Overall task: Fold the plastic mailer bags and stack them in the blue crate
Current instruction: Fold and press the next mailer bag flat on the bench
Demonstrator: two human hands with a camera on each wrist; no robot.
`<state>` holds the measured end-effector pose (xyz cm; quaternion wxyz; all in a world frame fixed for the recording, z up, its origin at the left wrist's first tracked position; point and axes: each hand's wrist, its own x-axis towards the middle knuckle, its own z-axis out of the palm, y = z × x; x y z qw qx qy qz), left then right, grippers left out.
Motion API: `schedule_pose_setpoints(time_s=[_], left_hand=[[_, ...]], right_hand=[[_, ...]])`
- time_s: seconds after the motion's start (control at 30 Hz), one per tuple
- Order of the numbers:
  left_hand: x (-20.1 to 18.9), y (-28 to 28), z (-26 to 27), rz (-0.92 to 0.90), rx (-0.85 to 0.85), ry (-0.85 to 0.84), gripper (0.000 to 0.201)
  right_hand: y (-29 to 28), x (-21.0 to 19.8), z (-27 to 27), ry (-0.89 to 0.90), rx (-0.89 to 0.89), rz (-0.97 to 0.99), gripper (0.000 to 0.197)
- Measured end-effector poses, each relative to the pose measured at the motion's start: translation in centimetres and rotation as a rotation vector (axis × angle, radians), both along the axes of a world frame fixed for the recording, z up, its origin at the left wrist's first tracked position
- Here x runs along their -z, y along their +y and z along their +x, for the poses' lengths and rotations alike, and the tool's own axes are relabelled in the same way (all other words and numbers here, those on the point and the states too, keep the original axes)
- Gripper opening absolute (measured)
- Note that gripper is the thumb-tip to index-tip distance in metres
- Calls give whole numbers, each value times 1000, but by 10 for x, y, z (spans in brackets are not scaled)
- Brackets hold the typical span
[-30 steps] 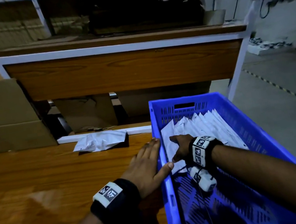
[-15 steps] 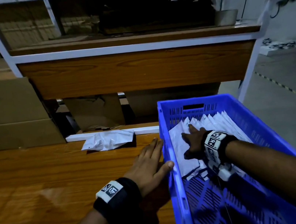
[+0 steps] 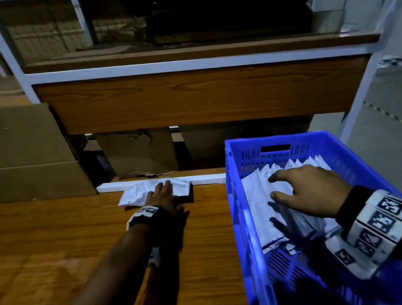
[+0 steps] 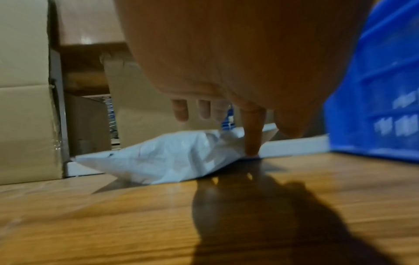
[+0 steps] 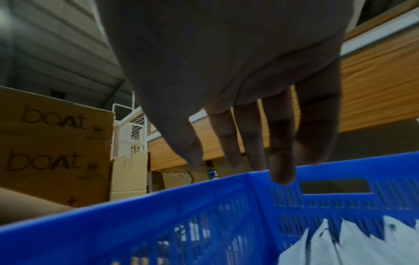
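Observation:
A crumpled white mailer bag (image 3: 138,194) (image 4: 167,161) lies at the far edge of the wooden table (image 3: 53,252). My left hand (image 3: 161,197) (image 4: 226,114) lies on it with straight fingers; in the left wrist view one fingertip presses its right end. The blue crate (image 3: 242,224) (image 5: 158,206) stands at the table's right side. A row of folded white mailers (image 3: 263,208) (image 5: 353,245) leans in its far half. My right hand (image 3: 302,189) (image 5: 249,143) hovers above them, fingers spread and relaxed, holding nothing.
A white strip (image 3: 206,177) borders the table's far edge. Behind it stand cardboard boxes (image 3: 12,154) and a wooden workbench with a white frame (image 3: 199,95). To the right of the crate is grey floor (image 3: 401,135).
My left hand has left the crate's side and reached forward onto the loose mailer. My right hand has lifted off the folded mailers and drawn back over the crate.

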<state>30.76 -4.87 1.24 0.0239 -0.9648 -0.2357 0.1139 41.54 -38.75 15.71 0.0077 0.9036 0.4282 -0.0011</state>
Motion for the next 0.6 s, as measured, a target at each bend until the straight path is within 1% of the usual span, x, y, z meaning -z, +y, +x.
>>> schedule_pose_setpoints(time_s=[0.13,0.2,0.27,0.4,0.43,0.5,0.6], left_hand=[[17,9,7,28,33,82,56],[20,9,-2,2,55,49,56],[21,6,-22,-31,95,2,61],[17,-13,-96,-112,205,-96,88],[16,-22,-116,-115,234,-122,90],[13,-37,-159,-108,301,-160,87],[14,-61,-219,-104,373,-139,83]], right_hand=[[-5,-10,-20,-23,-51,24,48],[-5,-19,-36,-43,-83,41,49],[-5,-29,-54,-24,-132,57,50],[10,-39,-116,107,-262,99,52],[17,-39,-134,128,-294,106,52],[34,-33,-175,174,-350,100,54],[61,-4,-230,270,-386,73,56]])
